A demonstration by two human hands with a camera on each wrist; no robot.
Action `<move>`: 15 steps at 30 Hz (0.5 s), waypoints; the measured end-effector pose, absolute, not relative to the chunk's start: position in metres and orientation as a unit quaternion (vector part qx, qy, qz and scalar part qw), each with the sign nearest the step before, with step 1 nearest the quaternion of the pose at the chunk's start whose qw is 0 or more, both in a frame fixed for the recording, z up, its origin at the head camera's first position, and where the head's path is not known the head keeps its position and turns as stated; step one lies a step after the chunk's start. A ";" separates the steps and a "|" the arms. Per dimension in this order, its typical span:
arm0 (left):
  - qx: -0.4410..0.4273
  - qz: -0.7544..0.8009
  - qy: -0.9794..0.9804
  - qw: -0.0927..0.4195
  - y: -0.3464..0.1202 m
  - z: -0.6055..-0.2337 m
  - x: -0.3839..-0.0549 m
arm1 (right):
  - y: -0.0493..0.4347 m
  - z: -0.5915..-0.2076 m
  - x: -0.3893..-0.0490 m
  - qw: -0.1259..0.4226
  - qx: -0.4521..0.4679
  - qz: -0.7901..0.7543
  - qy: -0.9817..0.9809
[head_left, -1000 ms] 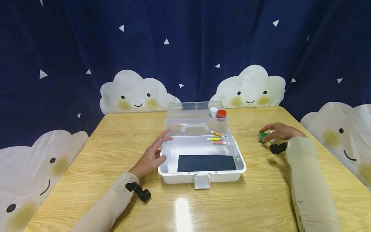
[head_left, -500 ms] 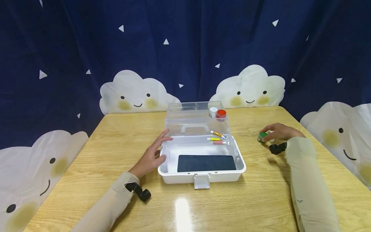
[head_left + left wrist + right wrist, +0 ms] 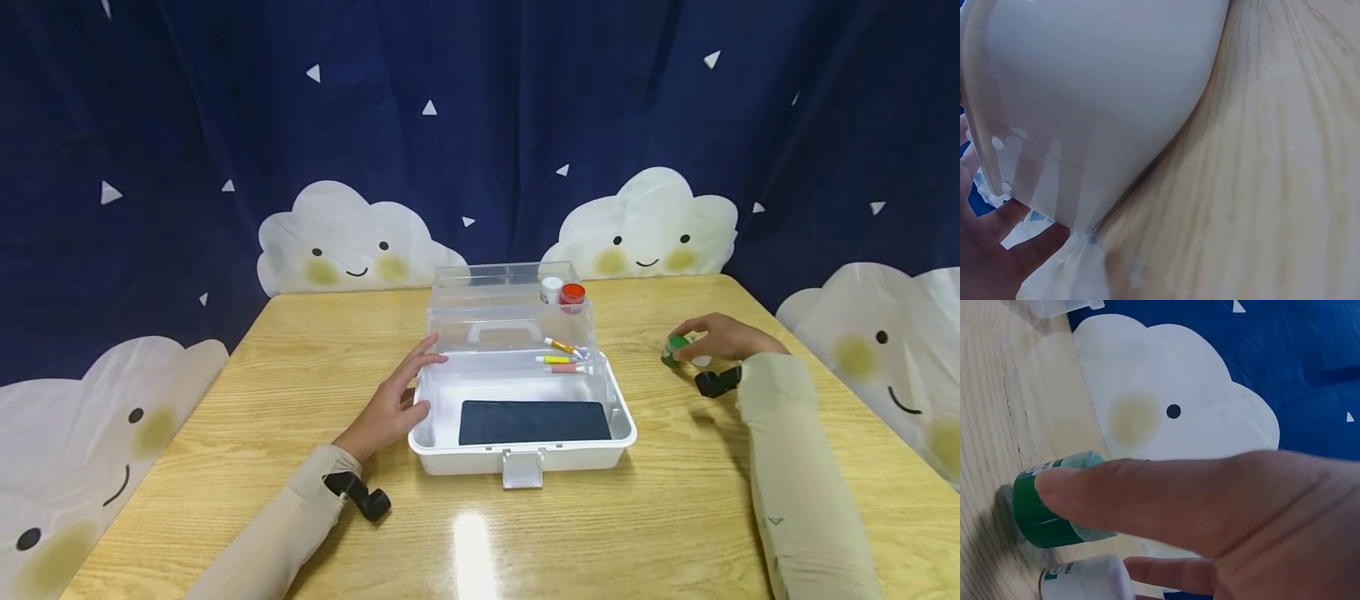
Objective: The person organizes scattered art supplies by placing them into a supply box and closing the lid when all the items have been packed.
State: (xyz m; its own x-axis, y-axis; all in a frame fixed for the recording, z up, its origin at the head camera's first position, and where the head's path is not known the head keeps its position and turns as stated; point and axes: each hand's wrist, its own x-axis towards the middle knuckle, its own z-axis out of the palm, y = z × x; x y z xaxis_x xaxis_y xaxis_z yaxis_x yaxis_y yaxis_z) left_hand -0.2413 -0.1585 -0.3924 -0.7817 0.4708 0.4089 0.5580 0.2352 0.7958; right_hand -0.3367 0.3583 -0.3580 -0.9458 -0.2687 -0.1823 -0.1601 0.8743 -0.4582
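A white storage box (image 3: 457,462) with a clear lid (image 3: 450,325) folded back stands mid-table in the head view. My left hand (image 3: 386,408) rests spread against its left side, with fingers at the rim; the left wrist view shows fingertips (image 3: 1044,247) touching the box's far edge. At the right, my right hand (image 3: 723,337) pinches a green paint jar (image 3: 670,350) between thumb and fingers. In the right wrist view the thumb lies across the green jar, partly covering it. A white jar (image 3: 1082,581) sits just beside it, by the other fingers.
A dark flat panel (image 3: 534,422) lies in the box. Orange, yellow and pink paint tubes (image 3: 557,360) show near the lid hinge. A white-capped jar (image 3: 552,290) and a red jar (image 3: 573,294) stand behind the lid. A blue curtain (image 3: 480,125) surrounds the table.
My right hand and the green jar have shifted slightly to the left and up in the head view. The left hand and the box stay put.
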 end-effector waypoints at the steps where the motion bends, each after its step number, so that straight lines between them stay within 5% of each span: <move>1: -0.328 -0.525 -0.784 0.041 -0.158 -0.392 -0.241 | 0.357 -0.357 -0.337 0.117 -0.111 -0.223 0.961; 15: -0.336 -0.521 -0.783 0.042 -0.160 -0.394 -0.243 | 0.349 -0.350 -0.340 0.080 -0.109 -0.244 0.960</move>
State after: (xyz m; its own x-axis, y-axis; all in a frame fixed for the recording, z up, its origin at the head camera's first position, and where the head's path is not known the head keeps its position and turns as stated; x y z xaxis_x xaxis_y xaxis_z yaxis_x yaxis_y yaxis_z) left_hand -0.2434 -0.1601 -0.3944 -0.7702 0.4828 0.4168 0.5709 0.2305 0.7880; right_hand -0.3396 0.3493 -0.3500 -0.9632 -0.2490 -0.1009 -0.1707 0.8572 -0.4858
